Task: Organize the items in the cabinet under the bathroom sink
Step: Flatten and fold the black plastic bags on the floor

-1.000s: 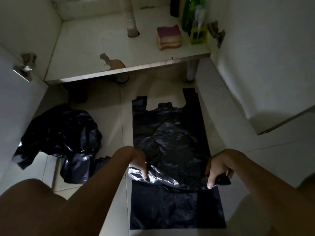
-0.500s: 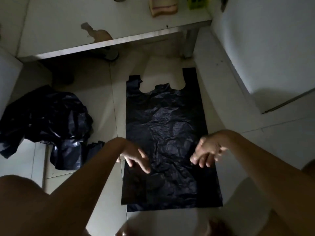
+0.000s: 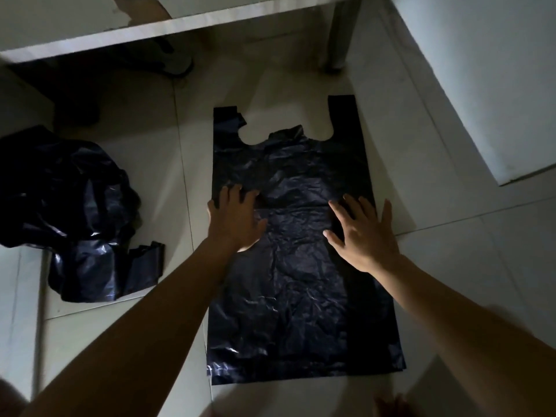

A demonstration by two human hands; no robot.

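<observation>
Thin, crinkled black plastic bag (image 3: 301,266) lies on smooth, faintly glossy floor tiles (image 3: 451,266).

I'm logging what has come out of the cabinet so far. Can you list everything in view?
flat bag: one, black, spread on the floor, centre
crumpled bags: one heap, black, floor at left
cabinet shelf: one, white, top of view
cabinet door: one, white, right
floor tiles: several, pale, under everything
left hand: one, flat on the flat bag's left edge
right hand: one, fingers spread, flat on its right side
</observation>
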